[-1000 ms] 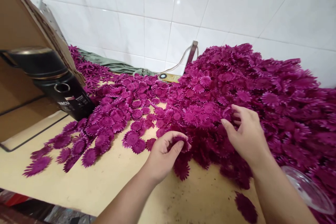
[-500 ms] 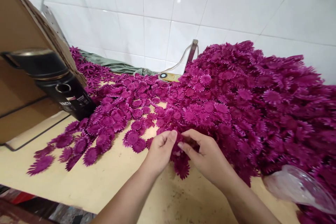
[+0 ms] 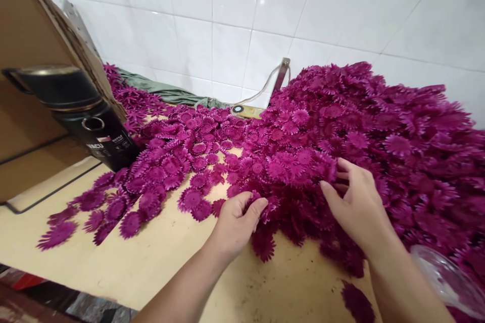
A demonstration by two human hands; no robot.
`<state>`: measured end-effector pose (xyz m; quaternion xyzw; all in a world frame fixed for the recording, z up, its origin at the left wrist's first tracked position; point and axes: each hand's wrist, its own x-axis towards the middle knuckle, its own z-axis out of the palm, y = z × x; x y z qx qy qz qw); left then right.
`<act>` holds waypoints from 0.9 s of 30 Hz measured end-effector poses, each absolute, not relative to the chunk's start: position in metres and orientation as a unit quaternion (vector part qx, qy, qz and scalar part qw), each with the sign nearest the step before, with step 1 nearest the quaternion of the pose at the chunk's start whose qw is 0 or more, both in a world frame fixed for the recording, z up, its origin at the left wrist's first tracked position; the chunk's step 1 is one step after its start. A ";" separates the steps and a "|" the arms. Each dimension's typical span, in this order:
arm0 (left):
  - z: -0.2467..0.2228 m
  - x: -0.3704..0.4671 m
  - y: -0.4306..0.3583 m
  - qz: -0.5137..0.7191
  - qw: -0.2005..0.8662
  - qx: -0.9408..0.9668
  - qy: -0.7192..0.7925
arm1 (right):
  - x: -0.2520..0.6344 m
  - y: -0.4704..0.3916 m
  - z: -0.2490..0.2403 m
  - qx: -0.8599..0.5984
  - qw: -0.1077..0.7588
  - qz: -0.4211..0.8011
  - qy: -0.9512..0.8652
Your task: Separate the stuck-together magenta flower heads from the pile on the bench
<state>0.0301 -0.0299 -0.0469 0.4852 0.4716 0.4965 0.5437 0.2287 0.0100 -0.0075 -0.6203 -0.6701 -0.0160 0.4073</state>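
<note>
A large heap of magenta fabric flowers (image 3: 397, 146) fills the right side of the tabletop and thins out to the left. My left hand (image 3: 240, 219) pinches a magenta flower (image 3: 261, 207) between thumb and fingers at the heap's front edge. To its right, my right hand (image 3: 350, 199) is at the heap with thumb and fingers apart, its fingertips beside the flowers and partly hidden. Just below my left hand, one flower (image 3: 263, 245) hangs or lies over the yellowish table (image 3: 151, 267).
At the left a black bottle (image 3: 94, 121) leans by a cardboard box (image 3: 34, 70). Green cloth (image 3: 162, 91) and a yellow tool (image 3: 248, 111) lie along the tiled wall. A clear plastic container (image 3: 447, 277) sits at the lower right, with a loose flower (image 3: 357, 303) nearby.
My right hand has left my left hand, moved right to the heap and opened. My left hand keeps its pinch near the same place. A loose flower now shows at the bottom right.
</note>
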 end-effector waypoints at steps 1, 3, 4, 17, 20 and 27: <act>-0.046 0.031 -0.029 0.500 0.545 0.480 0.472 | 0.223 0.003 -0.007 -0.604 0.399 0.002 -0.690; -0.046 0.032 -0.027 0.498 0.550 0.477 0.470 | 0.203 -0.011 -0.006 -0.567 0.373 0.099 -0.728; -0.046 0.032 -0.026 0.492 0.556 0.480 0.468 | 0.191 -0.018 -0.006 -0.545 0.348 0.169 -0.744; -0.047 0.028 -0.035 0.500 0.533 0.560 0.389 | 0.209 0.009 -0.011 -0.605 0.481 0.057 -0.632; -0.047 0.027 -0.034 0.497 0.533 0.544 0.416 | 0.226 0.011 -0.007 -0.612 0.454 -0.019 -0.648; -0.047 0.029 -0.030 0.501 0.540 0.504 0.451 | 0.169 -0.027 -0.011 -0.481 0.308 0.288 -0.769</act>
